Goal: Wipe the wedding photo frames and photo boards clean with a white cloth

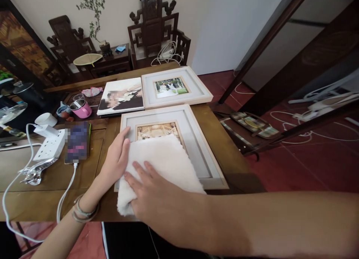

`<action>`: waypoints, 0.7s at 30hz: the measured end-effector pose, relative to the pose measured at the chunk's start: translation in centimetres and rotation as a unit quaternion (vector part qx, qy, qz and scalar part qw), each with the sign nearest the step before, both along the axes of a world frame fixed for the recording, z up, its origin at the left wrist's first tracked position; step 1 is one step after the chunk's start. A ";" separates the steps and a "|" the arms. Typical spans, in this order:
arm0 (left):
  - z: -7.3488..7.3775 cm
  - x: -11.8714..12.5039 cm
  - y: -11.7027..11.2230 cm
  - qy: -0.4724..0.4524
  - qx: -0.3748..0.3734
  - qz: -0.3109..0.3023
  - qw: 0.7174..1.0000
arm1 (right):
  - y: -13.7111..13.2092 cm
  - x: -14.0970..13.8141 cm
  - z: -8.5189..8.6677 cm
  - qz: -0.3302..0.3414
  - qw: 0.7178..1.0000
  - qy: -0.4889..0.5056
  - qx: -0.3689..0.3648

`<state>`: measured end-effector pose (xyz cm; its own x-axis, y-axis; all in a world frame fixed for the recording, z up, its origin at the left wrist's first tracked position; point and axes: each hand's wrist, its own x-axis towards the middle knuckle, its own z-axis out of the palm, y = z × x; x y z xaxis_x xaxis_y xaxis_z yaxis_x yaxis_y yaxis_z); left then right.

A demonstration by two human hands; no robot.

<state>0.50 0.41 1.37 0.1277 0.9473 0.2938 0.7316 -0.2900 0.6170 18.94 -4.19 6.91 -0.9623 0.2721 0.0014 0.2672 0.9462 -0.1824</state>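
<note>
The wiping seems in progress: the right hand (pixel 154 195), its fingers spread, presses a white cloth (pixel 168 158) on the near frame (pixel 193 148), whose far part is uncovered. The left hand (pixel 119 152), fingers straight, rests along its edge. Beyond the hands lie another frame (pixel 171 88) and a picture panel (pixel 127 96); whether these are already wiped, I cannot tell.
</note>
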 end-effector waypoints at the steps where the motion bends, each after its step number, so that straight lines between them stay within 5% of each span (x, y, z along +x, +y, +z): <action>1: 0.0 0.0 0.0 0.003 0.006 0.000 1.000 | -0.1 -0.1 -0.3 0.002 1.000 0.005 0.011; 8: -0.4 0.0 0.0 0.049 0.019 -0.031 0.998 | -0.2 0.5 -1.0 0.001 1.000 0.002 0.028; 16: -1.0 0.1 0.2 0.057 0.015 -0.031 0.998 | -0.7 4.3 -2.4 -0.140 0.985 -0.094 0.024; 21: -1.1 0.2 0.4 0.033 0.024 -0.003 0.999 | -0.8 2.2 -0.9 -0.050 0.998 -0.041 0.029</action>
